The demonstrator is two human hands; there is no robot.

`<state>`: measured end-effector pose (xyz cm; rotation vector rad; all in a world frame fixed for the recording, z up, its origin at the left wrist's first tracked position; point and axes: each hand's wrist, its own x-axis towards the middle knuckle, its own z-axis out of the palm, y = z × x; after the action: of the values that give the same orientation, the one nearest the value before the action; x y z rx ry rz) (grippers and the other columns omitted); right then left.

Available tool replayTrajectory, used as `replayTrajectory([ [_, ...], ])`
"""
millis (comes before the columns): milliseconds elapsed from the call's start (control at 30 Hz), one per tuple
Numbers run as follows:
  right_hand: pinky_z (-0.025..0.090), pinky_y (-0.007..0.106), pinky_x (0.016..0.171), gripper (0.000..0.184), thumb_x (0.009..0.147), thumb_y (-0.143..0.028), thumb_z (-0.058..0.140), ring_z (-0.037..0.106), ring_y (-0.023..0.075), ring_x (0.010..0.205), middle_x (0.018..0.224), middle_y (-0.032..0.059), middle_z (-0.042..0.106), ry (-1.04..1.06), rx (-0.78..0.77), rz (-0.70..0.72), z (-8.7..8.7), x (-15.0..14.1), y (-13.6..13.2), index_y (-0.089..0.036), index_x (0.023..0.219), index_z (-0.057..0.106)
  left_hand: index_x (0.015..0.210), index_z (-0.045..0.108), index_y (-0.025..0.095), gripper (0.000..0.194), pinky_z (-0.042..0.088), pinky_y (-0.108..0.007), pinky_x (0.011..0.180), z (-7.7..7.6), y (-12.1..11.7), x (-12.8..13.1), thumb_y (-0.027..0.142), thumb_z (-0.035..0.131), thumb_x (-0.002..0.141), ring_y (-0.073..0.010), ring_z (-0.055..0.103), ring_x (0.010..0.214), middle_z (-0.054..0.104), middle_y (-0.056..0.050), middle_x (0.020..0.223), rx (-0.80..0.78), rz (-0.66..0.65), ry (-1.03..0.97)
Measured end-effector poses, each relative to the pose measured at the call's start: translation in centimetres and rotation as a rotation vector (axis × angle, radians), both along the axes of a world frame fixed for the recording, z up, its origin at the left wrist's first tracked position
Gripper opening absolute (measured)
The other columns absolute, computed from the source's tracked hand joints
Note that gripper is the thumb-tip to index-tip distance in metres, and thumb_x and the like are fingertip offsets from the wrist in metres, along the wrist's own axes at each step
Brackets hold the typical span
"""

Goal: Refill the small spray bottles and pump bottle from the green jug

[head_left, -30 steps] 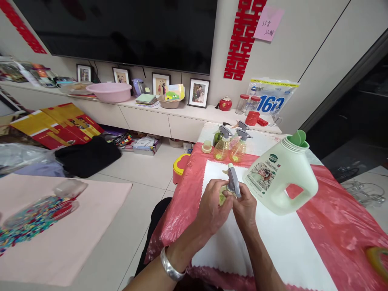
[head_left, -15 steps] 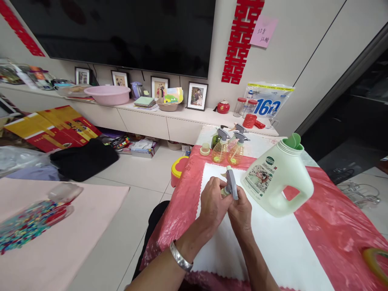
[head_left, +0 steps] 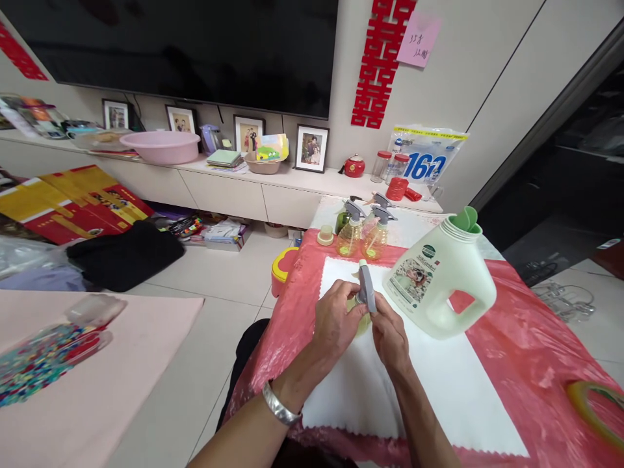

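A small yellow-green spray bottle [head_left: 361, 320] stands on the white cloth [head_left: 439, 390], mostly hidden between my hands. My left hand [head_left: 335, 320] is wrapped round its body. My right hand [head_left: 387, 331] pinches the collar under its grey trigger head [head_left: 366, 287]. A pale green detergent jug [head_left: 439, 279] with a green funnel [head_left: 465, 220] in its mouth stands just to the right of my hands.
Three more spray bottles [head_left: 363, 233] and a small round cap [head_left: 325, 235] stand at the far end of the red-covered table [head_left: 536, 351]. A tape roll [head_left: 592, 400] lies at the right edge. A pink sheet with a clear box of beads [head_left: 53, 344] is at left.
The view has shifted slightly. My hands stay on the small spray bottle; the grey trigger head has turned from side-on toward edge-on. The jug has not moved.
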<state>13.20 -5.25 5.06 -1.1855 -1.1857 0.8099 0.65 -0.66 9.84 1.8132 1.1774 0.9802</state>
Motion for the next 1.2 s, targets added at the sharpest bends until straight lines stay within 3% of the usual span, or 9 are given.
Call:
replayTrajectory([
  [267, 0.042, 0.043, 0.112, 0.039, 0.098, -0.045, 0.051, 0.054, 0.0261, 0.128, 0.138, 0.0047, 0.059, 0.013, 0.041, 0.011, -0.5, -0.3, 0.3, -0.031, 0.133, 0.063, 0.092, 0.065, 0.024, 0.023, 0.055, -0.035, 0.086, 0.1, -0.1, -0.2, 0.007, 0.068, 0.076, -0.02, 0.07, 0.095, 0.074, 0.001, 0.097, -0.082, 0.011, -0.093],
  [633, 0.044, 0.043, 0.109, 0.031, 0.096, -0.04, 0.058, 0.057, 0.0245, 0.123, 0.133, 0.0043, 0.063, -0.026, 0.076, -0.035, -0.9, 0.2, 0.1, -0.031, 0.124, 0.067, 0.098, 0.069, 0.022, 0.022, 0.055, -0.032, 0.088, -1.3, -0.3, -0.6, 0.008, 0.064, 0.082, -0.0192, 0.069, 0.098, 0.072, -0.002, 0.102, 0.061, -0.044, -0.14],
  [833, 0.046, 0.042, 0.105, 0.029, 0.094, -0.041, 0.06, 0.06, 0.0247, 0.118, 0.125, 0.0054, 0.066, -0.054, 0.095, -0.107, -1.3, -0.1, 0.0, -0.029, 0.119, 0.068, 0.113, 0.069, 0.025, 0.024, 0.056, -0.031, 0.089, -2.0, -0.6, -1.1, 0.021, 0.063, 0.09, -0.0194, 0.069, 0.103, 0.071, -0.003, 0.111, 0.15, -0.068, -0.079],
  [1000, 0.048, 0.042, 0.103, 0.03, 0.092, -0.042, 0.062, 0.062, 0.0247, 0.114, 0.122, 0.0054, 0.067, -0.04, 0.094, -0.12, -1.7, -0.1, 0.0, -0.029, 0.118, 0.067, 0.111, 0.069, 0.026, 0.032, 0.056, -0.03, 0.081, -1.9, -0.7, -0.7, 0.022, 0.075, 0.08, -0.02, 0.07, 0.096, 0.07, -0.002, 0.107, 0.119, -0.005, -0.024],
  [1200, 0.052, 0.039, 0.096, 0.028, 0.09, -0.041, 0.066, 0.064, 0.0232, 0.107, 0.116, 0.0056, 0.068, 0.018, 0.084, -0.153, -2.0, -0.4, 0.1, -0.027, 0.115, 0.064, 0.1, 0.062, 0.024, 0.035, 0.055, -0.039, 0.087, -0.6, -1.2, 0.3, 0.017, 0.078, 0.069, -0.0247, 0.07, 0.1, 0.073, -0.002, 0.101, -0.027, 0.104, -0.029],
])
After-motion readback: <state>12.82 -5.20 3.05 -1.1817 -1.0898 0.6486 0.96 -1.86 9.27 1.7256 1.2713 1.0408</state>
